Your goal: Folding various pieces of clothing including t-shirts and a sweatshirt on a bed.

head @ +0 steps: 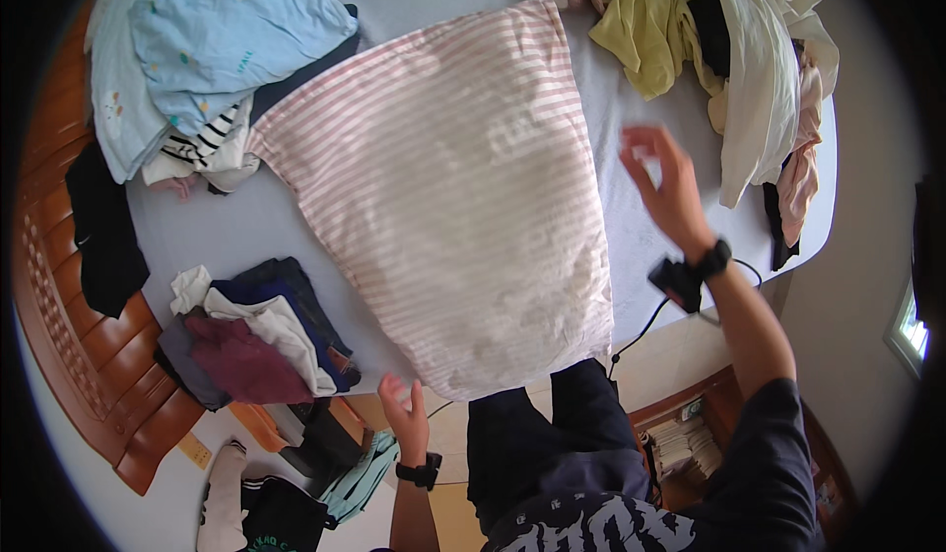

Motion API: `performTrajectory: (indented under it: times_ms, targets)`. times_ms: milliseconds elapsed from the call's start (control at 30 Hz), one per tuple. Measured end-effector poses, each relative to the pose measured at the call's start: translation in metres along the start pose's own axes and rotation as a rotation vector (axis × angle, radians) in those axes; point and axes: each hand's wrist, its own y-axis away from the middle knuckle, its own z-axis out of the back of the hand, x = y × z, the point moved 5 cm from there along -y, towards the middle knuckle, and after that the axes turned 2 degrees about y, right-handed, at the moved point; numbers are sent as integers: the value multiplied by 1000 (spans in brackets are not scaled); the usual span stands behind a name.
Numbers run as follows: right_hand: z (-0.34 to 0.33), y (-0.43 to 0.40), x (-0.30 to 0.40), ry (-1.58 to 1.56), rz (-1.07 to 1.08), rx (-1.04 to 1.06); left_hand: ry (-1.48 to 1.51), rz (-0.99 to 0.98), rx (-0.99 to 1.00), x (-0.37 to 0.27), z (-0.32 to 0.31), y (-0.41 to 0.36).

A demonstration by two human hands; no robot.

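Note:
A pink-and-white striped cloth [451, 204], with a pale print on it, lies spread over the light bed sheet [628, 271] before me, its near edge reaching the bed's edge by my legs. My left hand [405, 403] is just beyond its lower left corner, fingers apart and holding nothing. To the right of the cloth, my right hand [661, 179] hovers over the sheet with bent, parted fingers, also empty. Each wrist wears a black band, and a black device with a cable hangs by the right one.
Folded clothes [251, 352] are stacked at the bed's near left. Light blue garments [236, 42] lie at the upper left, a black garment [107, 234] beside the wooden headboard [70, 293]. Loose clothes [761, 71] are heaped at the upper right. An open wooden cabinet [687, 441] stands behind me.

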Motion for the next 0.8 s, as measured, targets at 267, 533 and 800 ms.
performTrajectory:
  times_ms: [267, 533, 800]
  targets:
    - [-18, 318, -105, -70, -714, 696, 485, 444, 306, 98, -56, 28]
    - [-49, 327, -71, -245, -746, 448, 435, 235, 243, 77, -74, 17]
    - [-42, 313, -70, -593, -727, 156, 203, -112, 183, 80, -17, 25]
